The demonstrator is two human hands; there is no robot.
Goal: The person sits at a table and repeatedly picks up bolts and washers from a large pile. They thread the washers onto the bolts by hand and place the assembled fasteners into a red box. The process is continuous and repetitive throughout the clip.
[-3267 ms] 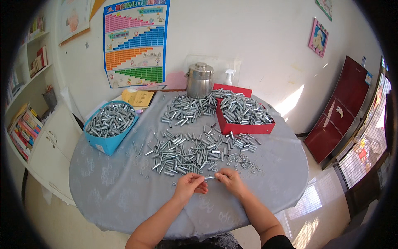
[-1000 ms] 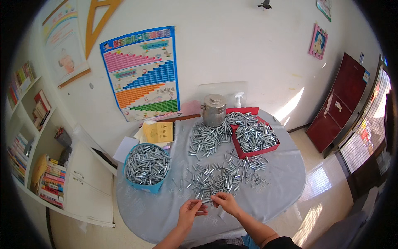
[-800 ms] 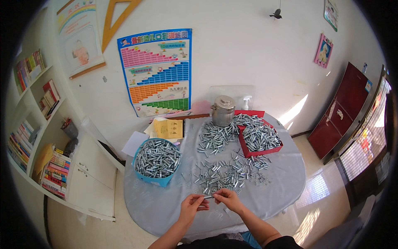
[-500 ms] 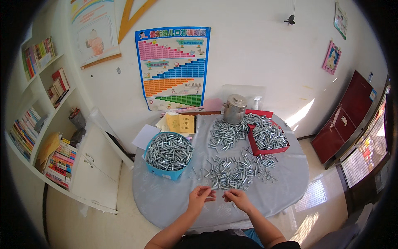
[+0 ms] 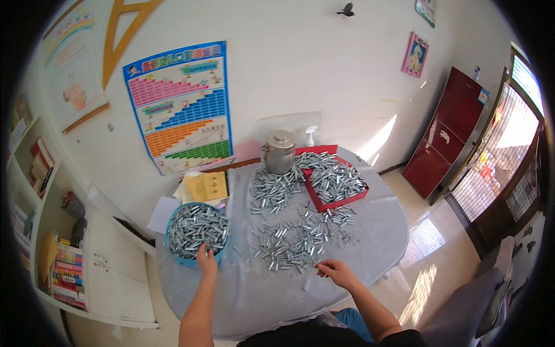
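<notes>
My left hand [image 5: 206, 260] is at the near right rim of a blue basket [image 5: 184, 262] heaped with silvery metal anchor bolts [image 5: 199, 228]. Its fingers are bent together, and a small shiny piece seems to show at their tips, too small to make out. Right of it, my right hand [image 5: 336, 273] hovers over the near edge of a loose pile of metal bolts and sleeves [image 5: 292, 246]. The thumb and fingertips of that hand are pinched together; what lies between them, if anything, is hidden. Small rings or nuts [image 5: 345, 238] are scattered at the pile's right side.
A red box [image 5: 341, 202] full of similar metal pieces stands at the back right of the grey-covered table [image 5: 277, 306]. Beside it are a lidded metal pot [image 5: 280, 153] and a spray bottle [image 5: 311, 136]. Papers and a yellow booklet [image 5: 207, 186] lie behind the basket.
My left hand has moved left from in front of the loose pile to the blue basket. My right hand stays near the pile's front edge. The view has turned to the right.
</notes>
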